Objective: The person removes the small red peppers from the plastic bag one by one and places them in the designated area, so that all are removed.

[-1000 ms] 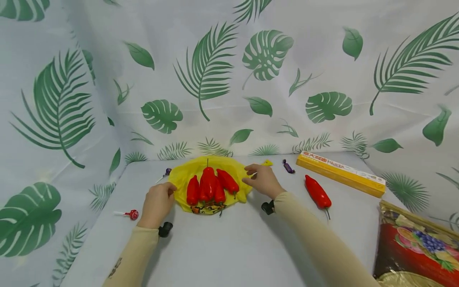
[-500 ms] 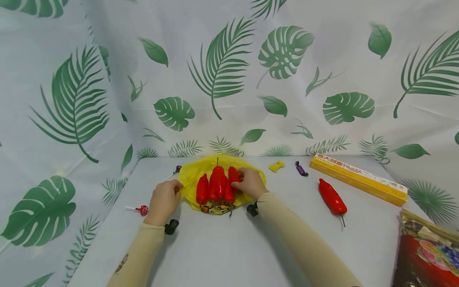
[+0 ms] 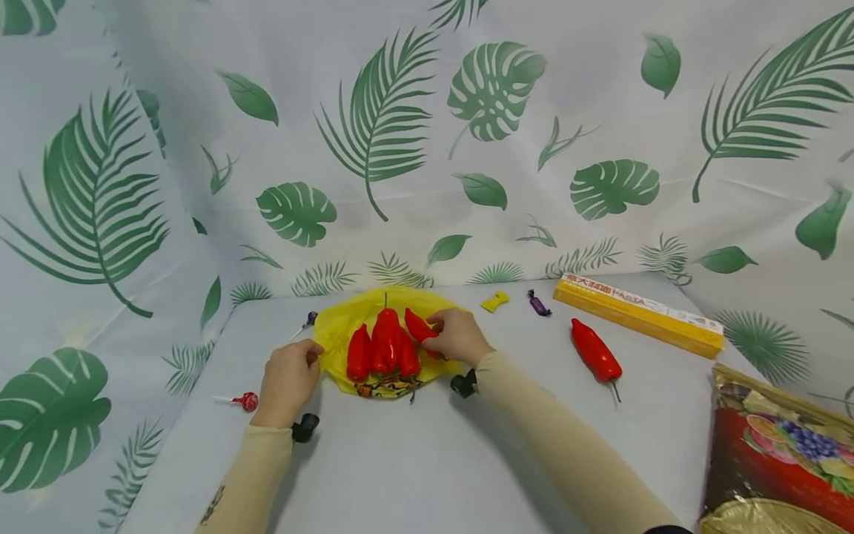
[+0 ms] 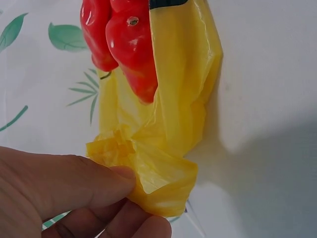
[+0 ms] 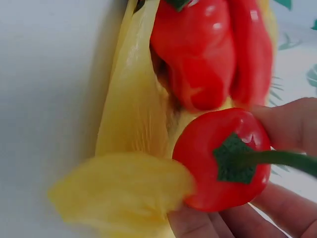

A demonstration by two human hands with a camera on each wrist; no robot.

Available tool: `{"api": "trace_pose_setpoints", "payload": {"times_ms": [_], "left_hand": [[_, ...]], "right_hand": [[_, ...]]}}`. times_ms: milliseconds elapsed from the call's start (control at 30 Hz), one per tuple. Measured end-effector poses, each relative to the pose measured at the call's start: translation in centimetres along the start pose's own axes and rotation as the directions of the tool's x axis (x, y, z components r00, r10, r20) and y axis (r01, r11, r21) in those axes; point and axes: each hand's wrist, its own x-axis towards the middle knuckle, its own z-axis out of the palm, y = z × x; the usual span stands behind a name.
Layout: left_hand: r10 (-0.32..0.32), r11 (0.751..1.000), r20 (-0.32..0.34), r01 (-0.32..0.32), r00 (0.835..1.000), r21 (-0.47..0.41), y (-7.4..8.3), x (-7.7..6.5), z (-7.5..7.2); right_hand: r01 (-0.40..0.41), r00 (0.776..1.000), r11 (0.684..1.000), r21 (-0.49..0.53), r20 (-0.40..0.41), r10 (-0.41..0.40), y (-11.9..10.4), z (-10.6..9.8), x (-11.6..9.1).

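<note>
My left hand point(image 3: 287, 382) pinches the left edge of a yellow plastic bag point(image 3: 340, 315) between thumb and fingers, and the left wrist view shows the crumpled plastic point(image 4: 166, 186) in that pinch. Several shiny red peppers point(image 3: 385, 341) lie on the bag in the middle of the table. My right hand point(image 3: 460, 337) grips the rightmost pepper point(image 3: 416, 325). In the right wrist view this pepper point(image 5: 203, 144) has its green stem end toward the camera, with thumb and fingers around its sides. A flap of the bag point(image 5: 124, 186) lies beside it.
Another red pepper point(image 3: 596, 352) lies at the right, near a yellow pasta box point(image 3: 637, 315) and a shiny printed packet point(image 3: 780, 452). Yellow point(image 3: 495, 301) and purple point(image 3: 538, 303) wrapped candies sit behind. Two lollipops, one red point(image 3: 249, 401) and one purple point(image 3: 310, 319), are at the left.
My right hand has moved left from the bag's right edge and taken hold of the rightmost pepper. The left hand stays at the bag's left edge. The head view has shifted a little.
</note>
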Motion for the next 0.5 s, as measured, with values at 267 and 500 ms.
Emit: {"api": "trace_pose_setpoints", "payload": {"times_ms": [267, 500], "left_hand": [[-0.002, 1.000, 0.020, 0.002, 1.000, -0.001, 0.7, -0.3, -0.5], [0.005, 1.000, 0.024, -0.005, 1.000, -0.001, 1.9, -0.6, -0.4]], "right_hand": [[0.008, 1.000, 1.000, 0.020, -0.013, -0.008, 1.5, -3.0, -3.3], [-0.053, 0.996, 0.998, -0.029, -0.077, 0.051, 4.6, -6.5, -5.6]]}}
